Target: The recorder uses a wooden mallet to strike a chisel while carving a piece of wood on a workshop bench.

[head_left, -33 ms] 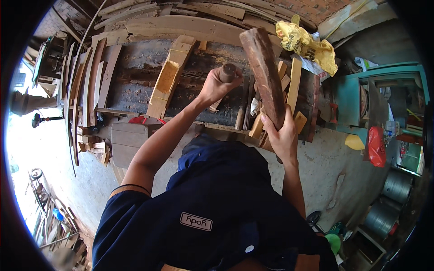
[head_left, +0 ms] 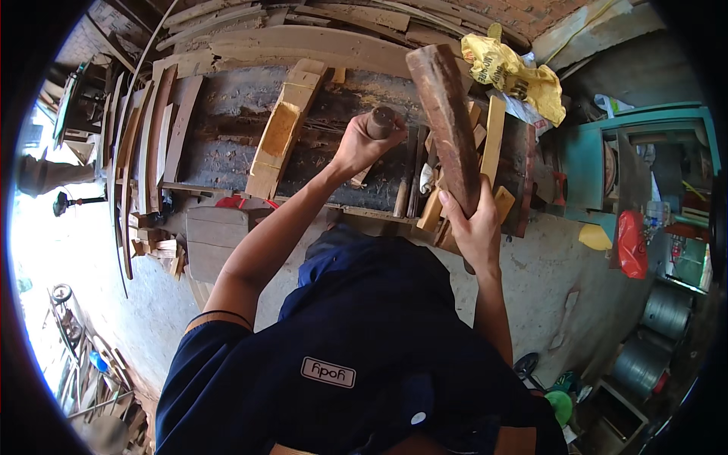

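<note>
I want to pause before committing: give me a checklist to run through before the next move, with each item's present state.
1. Left fingers wrapped around the round handle: ok.
2. Right fingers gripping the wooden club: ok.
3. Wooden club apart from the left fingers: ok, a gap shows.
4. Round handle's lower end seated: cannot tell, not clearly visible.
5. Hollowed block fixed to the dark bench: cannot tell.
6. Bench near the club uncluttered: not ok, pale strips lie there.
</note>
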Tool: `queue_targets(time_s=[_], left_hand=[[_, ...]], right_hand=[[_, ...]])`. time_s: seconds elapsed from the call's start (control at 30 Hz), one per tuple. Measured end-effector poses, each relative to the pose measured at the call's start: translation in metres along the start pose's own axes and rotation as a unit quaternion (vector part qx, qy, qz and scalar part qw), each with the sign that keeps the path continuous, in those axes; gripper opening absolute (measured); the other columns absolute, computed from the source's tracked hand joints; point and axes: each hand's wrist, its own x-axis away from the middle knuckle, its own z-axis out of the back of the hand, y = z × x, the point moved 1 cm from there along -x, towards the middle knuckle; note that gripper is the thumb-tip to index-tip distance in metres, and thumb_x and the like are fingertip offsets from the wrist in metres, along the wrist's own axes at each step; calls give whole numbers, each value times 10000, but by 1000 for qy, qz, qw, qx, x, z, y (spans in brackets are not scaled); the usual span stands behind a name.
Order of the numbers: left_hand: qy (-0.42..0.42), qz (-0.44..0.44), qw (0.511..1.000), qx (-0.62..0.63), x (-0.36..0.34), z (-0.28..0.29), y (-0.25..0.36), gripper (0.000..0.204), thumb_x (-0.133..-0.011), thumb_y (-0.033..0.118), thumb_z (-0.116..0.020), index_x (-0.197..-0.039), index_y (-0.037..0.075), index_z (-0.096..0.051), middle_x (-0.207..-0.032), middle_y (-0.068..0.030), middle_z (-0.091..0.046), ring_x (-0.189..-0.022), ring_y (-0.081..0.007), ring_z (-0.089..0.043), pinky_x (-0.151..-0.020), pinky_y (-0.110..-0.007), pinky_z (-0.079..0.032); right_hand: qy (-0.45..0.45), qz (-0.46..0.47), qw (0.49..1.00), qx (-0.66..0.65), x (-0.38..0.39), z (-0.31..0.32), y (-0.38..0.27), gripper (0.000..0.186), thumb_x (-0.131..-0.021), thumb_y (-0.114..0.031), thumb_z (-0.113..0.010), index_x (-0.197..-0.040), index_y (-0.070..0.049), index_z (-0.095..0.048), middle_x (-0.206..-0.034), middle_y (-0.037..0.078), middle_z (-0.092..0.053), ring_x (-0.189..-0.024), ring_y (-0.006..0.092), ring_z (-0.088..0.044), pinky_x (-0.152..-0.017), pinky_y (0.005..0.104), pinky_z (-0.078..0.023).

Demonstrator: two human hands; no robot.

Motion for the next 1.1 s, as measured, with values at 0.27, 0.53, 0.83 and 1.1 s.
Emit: queue_targets(time_s=[0.27, 0.53, 0.83, 1.1], left_hand=[[-41, -6, 998, -48, 8, -10, 3, 85, -883, 95, -735, -932, 58, -677, -862, 35, -674, -827, -35, -579, -784, -246, -495], [-66, 19, 998, -3, 25, -10, -16, 162, -865, 8, -710, -1026, 7, -692, -960, 3, -710, -908, -45, -607, -831, -247, -510], [47, -5, 999, -19, -1, 21, 16, 81, -875, 80, -718, -940, 63, -673, -852, 41, -668, -790, -41, -594, -717, -232, -490], [25, -3, 999, -28, 4, 17, 7, 116, -862, 71, -734, -964, 59, -680, -884, 34, -664, -821, -43, -597, -749, -233, -490]], right_hand=[[150, 107, 977, -107, -3, 29, -29, 434, -885, -152, -747, -1198, 53, -528, -1053, 138, -624, -953, 216, -633, -822, 346, -504], [-73, 61, 990, 107, -10, -18, -16, 476, -879, -336, -737, -1180, -13, -558, -678, 181, -673, -643, 362, -713, -560, 421, -546], [-6, 68, 997, 48, -11, -9, -7, 422, -901, -320, -738, -1127, -14, -556, -739, 183, -689, -702, 343, -726, -592, 409, -540], [-21, 25, 999, 17, -15, -3, -8, 404, -915, -267, -736, -1153, 6, -556, -815, 168, -714, -721, 271, -737, -635, 358, -547]])
